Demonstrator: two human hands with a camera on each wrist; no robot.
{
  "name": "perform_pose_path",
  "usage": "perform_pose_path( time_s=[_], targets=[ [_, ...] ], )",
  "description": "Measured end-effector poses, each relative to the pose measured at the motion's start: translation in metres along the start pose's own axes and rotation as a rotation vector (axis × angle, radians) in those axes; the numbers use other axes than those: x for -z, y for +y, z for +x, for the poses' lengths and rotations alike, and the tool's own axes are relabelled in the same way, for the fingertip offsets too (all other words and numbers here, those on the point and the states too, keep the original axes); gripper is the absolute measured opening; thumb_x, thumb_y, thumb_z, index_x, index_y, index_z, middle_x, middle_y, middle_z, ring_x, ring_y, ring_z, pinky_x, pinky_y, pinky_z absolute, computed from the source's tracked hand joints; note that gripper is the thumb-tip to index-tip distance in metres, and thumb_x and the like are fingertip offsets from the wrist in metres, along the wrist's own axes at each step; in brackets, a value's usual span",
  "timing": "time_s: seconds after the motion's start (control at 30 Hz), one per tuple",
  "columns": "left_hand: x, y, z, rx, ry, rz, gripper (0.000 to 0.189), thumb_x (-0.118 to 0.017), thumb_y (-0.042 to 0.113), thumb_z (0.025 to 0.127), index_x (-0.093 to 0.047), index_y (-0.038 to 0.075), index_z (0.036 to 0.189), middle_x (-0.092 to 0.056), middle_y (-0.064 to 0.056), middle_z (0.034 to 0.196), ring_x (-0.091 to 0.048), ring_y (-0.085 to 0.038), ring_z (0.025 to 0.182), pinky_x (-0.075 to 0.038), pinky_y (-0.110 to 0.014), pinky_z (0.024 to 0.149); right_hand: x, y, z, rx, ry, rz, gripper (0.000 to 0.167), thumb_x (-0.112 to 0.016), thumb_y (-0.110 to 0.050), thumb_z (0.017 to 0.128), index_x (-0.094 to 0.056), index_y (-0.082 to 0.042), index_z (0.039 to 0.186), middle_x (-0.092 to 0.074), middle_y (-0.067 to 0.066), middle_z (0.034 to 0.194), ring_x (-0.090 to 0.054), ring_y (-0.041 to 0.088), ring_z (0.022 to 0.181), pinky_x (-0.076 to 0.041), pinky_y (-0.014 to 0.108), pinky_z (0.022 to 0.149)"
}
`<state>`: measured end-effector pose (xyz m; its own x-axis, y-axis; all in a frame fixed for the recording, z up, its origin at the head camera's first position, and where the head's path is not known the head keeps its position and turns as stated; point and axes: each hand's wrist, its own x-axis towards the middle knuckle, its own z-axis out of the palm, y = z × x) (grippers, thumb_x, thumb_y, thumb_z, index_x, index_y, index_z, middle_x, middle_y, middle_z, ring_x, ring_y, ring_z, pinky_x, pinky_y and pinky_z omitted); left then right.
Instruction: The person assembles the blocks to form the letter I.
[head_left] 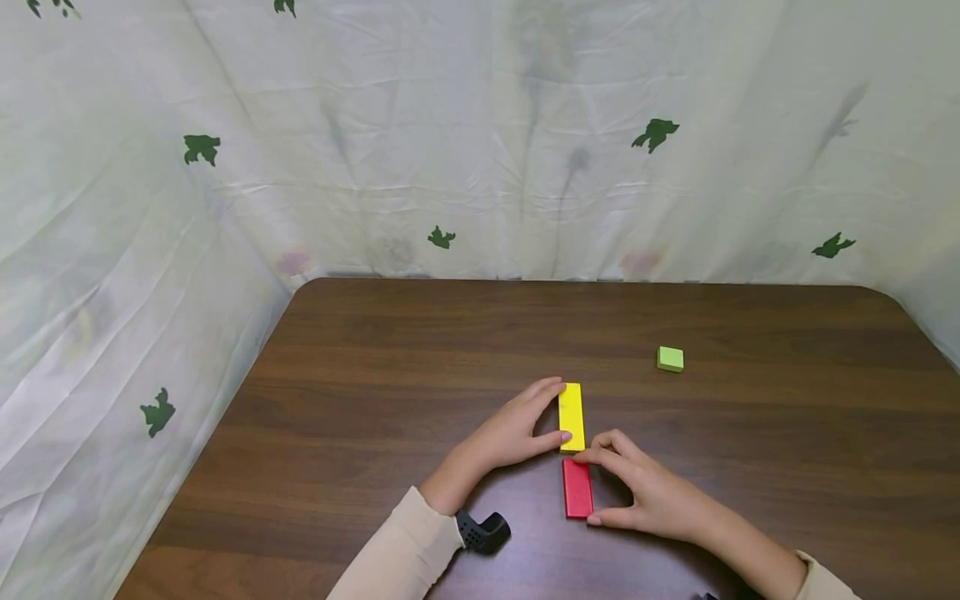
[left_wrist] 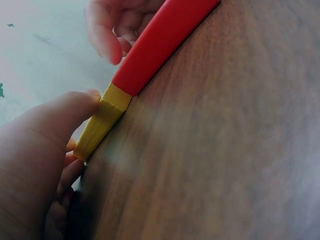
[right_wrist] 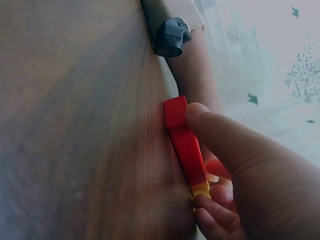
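In the head view a flat yellow block (head_left: 572, 417) lies lengthwise on the table. My left hand (head_left: 510, 429) holds it from the left, thumb near its close end and fingers at its far end. A flat red block (head_left: 577, 490) lies just nearer to me, almost in line with the yellow one, with a narrow gap between them. My right hand (head_left: 652, 492) pinches the red block by its ends, thumb at the near end and a fingertip at the far end. The left wrist view shows the yellow block (left_wrist: 102, 120) beside the red block (left_wrist: 160, 45).
A small light green block (head_left: 671, 359) sits farther back on the right of the brown wooden table (head_left: 360, 375). A pale cloth (head_left: 480, 150) with green leaf-like shapes hangs behind and at the left. A black camera (head_left: 483, 533) is strapped to the left wrist.
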<state>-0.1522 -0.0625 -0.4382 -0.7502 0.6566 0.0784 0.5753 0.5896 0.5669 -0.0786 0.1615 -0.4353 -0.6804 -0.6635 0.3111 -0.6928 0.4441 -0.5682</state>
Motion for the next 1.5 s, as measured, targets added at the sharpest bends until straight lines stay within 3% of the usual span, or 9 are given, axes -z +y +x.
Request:
perform_pose_path(
  time_s=[0.33,1.1,1.5],
  targets=[
    [0.0009,0.0006,-0.0001,-0.008,0.003,0.006,0.066,-0.057,0.038,0.086,-0.031,0.008,0.138,-0.028,-0.006,0.142,-0.03,-0.018,0.127,-0.028,-0.033,0.101,-0.0015,0.0002,0.0007,-0.045,-0.003,-0.032,0.051,-0.07,-0.041,0.075,-0.054,-0.02,0.119,-0.038,-0.011,0.11,-0.044,0.006,0.095,-0.043,0.024,0.077],
    [-0.0003,0.0,-0.0002,0.02,-0.011,-0.001,0.067,-0.058,0.038,0.085,-0.03,0.01,0.139,-0.026,-0.003,0.143,-0.029,-0.016,0.127,-0.028,-0.033,0.101,-0.0037,-0.0008,0.0007,-0.045,0.028,-0.03,0.051,-0.07,-0.038,0.075,-0.054,-0.017,0.118,-0.04,-0.009,0.109,-0.047,0.008,0.094,-0.044,0.024,0.077],
    [-0.0003,0.0007,-0.0021,0.008,0.02,-0.031,0.066,-0.058,0.037,0.085,-0.031,0.009,0.139,-0.025,-0.002,0.144,-0.03,-0.016,0.127,-0.029,-0.034,0.1,-0.0036,-0.0007,0.001,-0.034,0.035,-0.024,0.051,-0.071,-0.038,0.075,-0.054,-0.016,0.118,-0.041,-0.007,0.109,-0.047,0.008,0.094,-0.045,0.024,0.076]
  ],
)
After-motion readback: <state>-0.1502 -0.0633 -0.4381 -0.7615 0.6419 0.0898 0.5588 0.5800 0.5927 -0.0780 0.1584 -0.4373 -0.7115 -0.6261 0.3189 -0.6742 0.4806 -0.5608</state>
